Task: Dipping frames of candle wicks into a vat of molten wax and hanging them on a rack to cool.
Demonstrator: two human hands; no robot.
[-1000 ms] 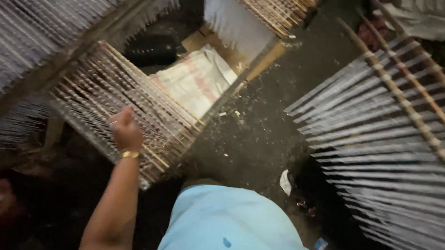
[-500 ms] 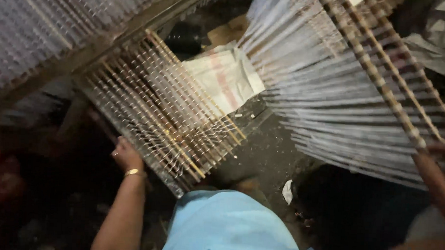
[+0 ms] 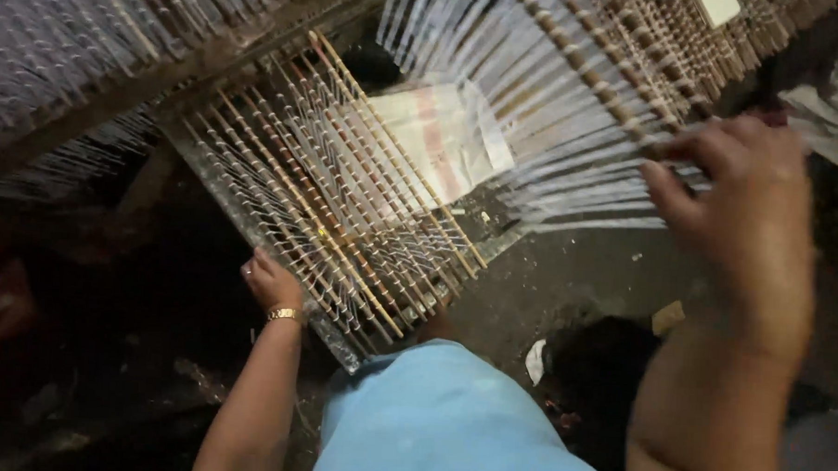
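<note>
left hand (image 3: pixel 271 281) grips edge of wooden-stick rack strung with white strands (image 3: pixel 336 205) | right hand (image 3: pixel 745 214) grasps second white-strand stick rack (image 3: pixel 573 92)

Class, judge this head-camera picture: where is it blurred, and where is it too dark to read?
Head view: the right hand and the white strands beside it smear with motion; the left hand on the wooden rack is sharper; the lower-left floor sinks into shadow.
</note>
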